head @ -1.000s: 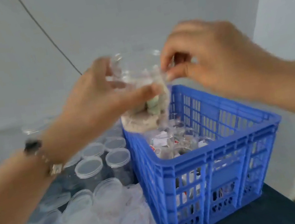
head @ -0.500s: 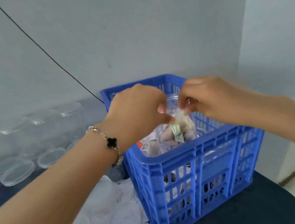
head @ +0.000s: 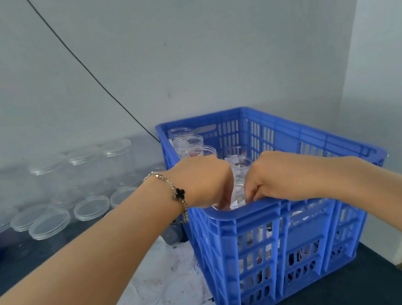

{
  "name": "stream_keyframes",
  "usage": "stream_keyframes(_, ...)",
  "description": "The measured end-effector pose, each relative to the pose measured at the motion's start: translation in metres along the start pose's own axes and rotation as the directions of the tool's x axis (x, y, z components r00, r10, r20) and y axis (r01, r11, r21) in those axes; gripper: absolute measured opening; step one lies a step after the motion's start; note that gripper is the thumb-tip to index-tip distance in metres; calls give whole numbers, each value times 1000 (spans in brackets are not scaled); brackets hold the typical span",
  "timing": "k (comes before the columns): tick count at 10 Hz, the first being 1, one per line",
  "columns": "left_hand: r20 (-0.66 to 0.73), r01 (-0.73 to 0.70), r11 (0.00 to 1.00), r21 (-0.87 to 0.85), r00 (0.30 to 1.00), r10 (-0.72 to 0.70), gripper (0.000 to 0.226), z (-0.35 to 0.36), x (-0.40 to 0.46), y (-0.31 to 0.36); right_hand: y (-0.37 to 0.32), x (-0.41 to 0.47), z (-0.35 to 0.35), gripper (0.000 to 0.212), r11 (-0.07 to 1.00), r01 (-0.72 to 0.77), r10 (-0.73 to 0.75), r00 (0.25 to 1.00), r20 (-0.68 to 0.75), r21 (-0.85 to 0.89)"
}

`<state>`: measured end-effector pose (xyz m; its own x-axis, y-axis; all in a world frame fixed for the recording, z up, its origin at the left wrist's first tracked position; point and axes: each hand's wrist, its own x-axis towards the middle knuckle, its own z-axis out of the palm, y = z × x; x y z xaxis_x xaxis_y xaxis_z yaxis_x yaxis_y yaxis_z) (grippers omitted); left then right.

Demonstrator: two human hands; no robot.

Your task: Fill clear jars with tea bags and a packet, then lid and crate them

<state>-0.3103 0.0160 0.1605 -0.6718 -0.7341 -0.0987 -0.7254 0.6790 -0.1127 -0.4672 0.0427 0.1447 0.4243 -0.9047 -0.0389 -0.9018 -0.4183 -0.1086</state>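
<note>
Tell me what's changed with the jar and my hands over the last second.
Both hands carried the filled jar down from above the blue crate into its near corner. The left hand and right hand now sit below the rim, fingers curled around the jar; whether it rests on the bottom is hidden. The crate, the jars already in it and the empty lidded jars on the left stayed put.

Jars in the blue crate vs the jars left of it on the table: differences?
The crate jars hold white paper contents; the table jars look empty. The crate jars sit inside the blue crate; the table jars stand outside it, by the wall, behind loose lids. Both are clear, round and upright.
</note>
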Motion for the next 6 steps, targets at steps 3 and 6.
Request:
stream_keyframes(3,37,38,998,-55,999,-36,23,3,-15,5,-17,-3,-11,50,980,-19,45,991,123,-200)
stream_keyframes(6,-48,9,977,-212,999,-19,33,21,-93,-29,-45,-23,-4,32,941,-113,103,994,-47,-318)
